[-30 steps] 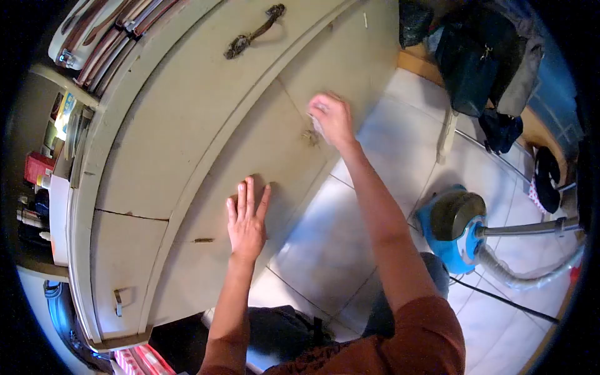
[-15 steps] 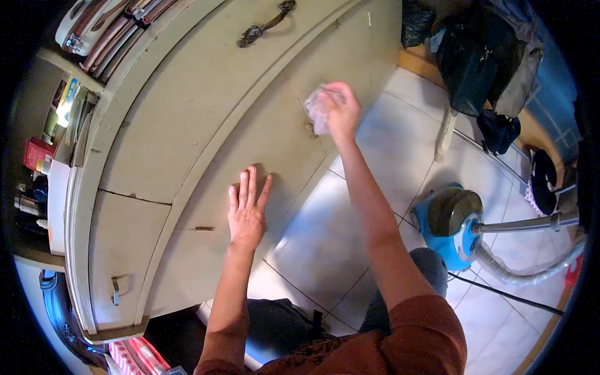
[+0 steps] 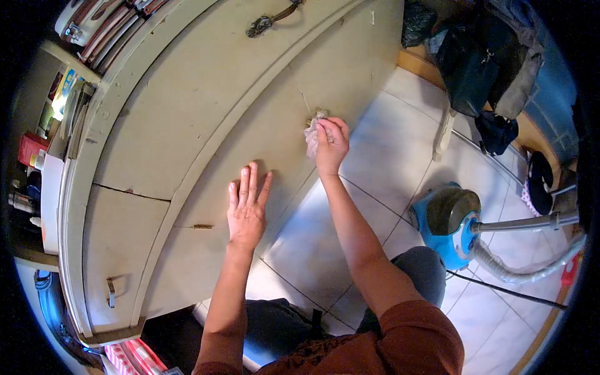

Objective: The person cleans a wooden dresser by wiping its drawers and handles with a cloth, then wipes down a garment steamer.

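My left hand (image 3: 247, 212) lies flat on the front of a cream-painted cabinet (image 3: 169, 137), its fingers stretched and slightly apart. To its upper right, my right hand (image 3: 332, 145) is closed on a crumpled pale cloth (image 3: 314, 136). That cloth touches the lower cabinet panel, close beside a small brownish metal fitting partly hidden behind it. A thin line or crack runs down the panel just above the cloth. Higher up on the front sits a dark ornate handle (image 3: 272, 20), and a small metal pull (image 3: 111, 292) is at the lower left.
A blue canister vacuum cleaner (image 3: 447, 219) stands on the white tiled floor (image 3: 381, 181) at right, with its hose (image 3: 522, 269) and a black cord. Dark bags (image 3: 469, 69) hang at the upper right. Shelves with books (image 3: 119, 37) line the left.
My right hand has moved down the panel with the cloth, from above the metal fitting to beside and below it. My left hand keeps its place.
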The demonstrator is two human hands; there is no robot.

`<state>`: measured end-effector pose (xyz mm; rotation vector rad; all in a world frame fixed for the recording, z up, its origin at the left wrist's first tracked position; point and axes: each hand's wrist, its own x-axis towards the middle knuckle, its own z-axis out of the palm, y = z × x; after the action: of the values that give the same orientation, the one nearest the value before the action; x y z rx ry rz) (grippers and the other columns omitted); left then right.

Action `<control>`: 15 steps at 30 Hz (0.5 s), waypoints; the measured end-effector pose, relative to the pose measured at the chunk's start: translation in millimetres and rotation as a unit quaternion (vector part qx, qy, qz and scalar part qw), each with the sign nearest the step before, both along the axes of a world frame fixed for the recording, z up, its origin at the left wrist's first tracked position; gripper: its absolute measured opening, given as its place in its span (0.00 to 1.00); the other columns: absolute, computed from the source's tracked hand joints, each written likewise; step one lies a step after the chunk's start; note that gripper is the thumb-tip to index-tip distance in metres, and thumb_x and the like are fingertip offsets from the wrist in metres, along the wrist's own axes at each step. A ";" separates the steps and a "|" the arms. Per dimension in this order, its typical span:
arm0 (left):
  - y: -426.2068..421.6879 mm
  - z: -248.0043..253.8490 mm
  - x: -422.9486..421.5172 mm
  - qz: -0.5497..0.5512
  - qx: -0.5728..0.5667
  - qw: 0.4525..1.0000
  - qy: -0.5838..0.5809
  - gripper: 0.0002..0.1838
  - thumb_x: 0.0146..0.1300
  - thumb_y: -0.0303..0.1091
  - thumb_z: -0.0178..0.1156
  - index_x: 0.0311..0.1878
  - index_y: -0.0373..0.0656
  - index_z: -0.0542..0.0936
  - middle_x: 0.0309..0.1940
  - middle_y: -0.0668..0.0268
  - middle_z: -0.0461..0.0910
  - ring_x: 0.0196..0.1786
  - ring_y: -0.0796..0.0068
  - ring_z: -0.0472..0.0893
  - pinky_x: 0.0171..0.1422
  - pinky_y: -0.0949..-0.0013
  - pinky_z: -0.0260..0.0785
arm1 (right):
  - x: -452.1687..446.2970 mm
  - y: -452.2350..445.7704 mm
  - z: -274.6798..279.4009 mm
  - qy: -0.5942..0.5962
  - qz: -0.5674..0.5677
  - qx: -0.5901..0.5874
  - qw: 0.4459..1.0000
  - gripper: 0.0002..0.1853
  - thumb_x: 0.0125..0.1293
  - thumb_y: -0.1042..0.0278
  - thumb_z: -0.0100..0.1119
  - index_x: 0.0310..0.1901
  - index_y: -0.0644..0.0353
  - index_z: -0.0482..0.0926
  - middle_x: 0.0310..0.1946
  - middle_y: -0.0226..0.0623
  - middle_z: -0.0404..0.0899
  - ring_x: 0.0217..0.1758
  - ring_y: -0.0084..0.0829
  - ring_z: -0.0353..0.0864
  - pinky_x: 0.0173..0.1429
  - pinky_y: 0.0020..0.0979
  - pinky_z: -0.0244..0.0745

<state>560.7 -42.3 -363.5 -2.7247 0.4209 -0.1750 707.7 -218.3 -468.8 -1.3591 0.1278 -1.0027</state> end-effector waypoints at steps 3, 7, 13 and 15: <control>0.6 -1.0 0.4 0.003 0.013 1.000 0.002 0.46 0.55 0.25 0.58 0.78 0.62 0.55 0.80 0.55 0.41 0.81 0.55 0.46 0.79 0.45 0.45 | -0.4 0.9 -7.2 0.071 -0.009 -0.081 0.994 0.10 0.60 0.75 0.63 0.44 0.59 0.84 0.51 0.39 0.73 0.54 0.38 0.74 0.54 0.36 0.74; 0.4 -3.1 0.7 -0.004 0.005 1.000 -0.012 0.45 0.55 0.24 0.58 0.77 0.61 0.57 0.80 0.55 0.42 0.80 0.55 0.47 0.79 0.45 0.45 | -10.8 5.3 -21.9 0.158 0.028 -0.199 0.967 0.27 0.60 0.72 0.59 0.64 0.50 0.74 0.56 0.43 0.68 0.61 0.44 0.69 0.58 0.42 0.73; 0.4 -1.1 -1.0 -0.015 -0.011 1.000 -0.016 0.44 0.55 0.24 0.58 0.77 0.60 0.59 0.80 0.54 0.43 0.80 0.55 0.47 0.79 0.44 0.46 | -14.9 3.7 -15.6 0.295 0.092 -0.243 0.920 0.39 0.56 0.72 0.59 0.72 0.46 0.63 0.56 0.43 0.68 0.61 0.46 0.70 0.57 0.45 0.74; 0.9 -2.8 -1.3 -0.016 -0.007 1.000 -0.017 0.44 0.55 0.24 0.59 0.77 0.60 0.59 0.80 0.53 0.43 0.81 0.54 0.47 0.79 0.44 0.46 | -9.9 2.5 -10.6 0.299 0.110 -0.215 0.923 0.38 0.56 0.73 0.59 0.72 0.47 0.64 0.55 0.42 0.68 0.60 0.46 0.71 0.56 0.45 0.75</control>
<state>559.4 -41.5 -366.3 -2.7266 0.4545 -0.2346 697.8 -215.8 -479.4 -2.0102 0.2130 -0.4075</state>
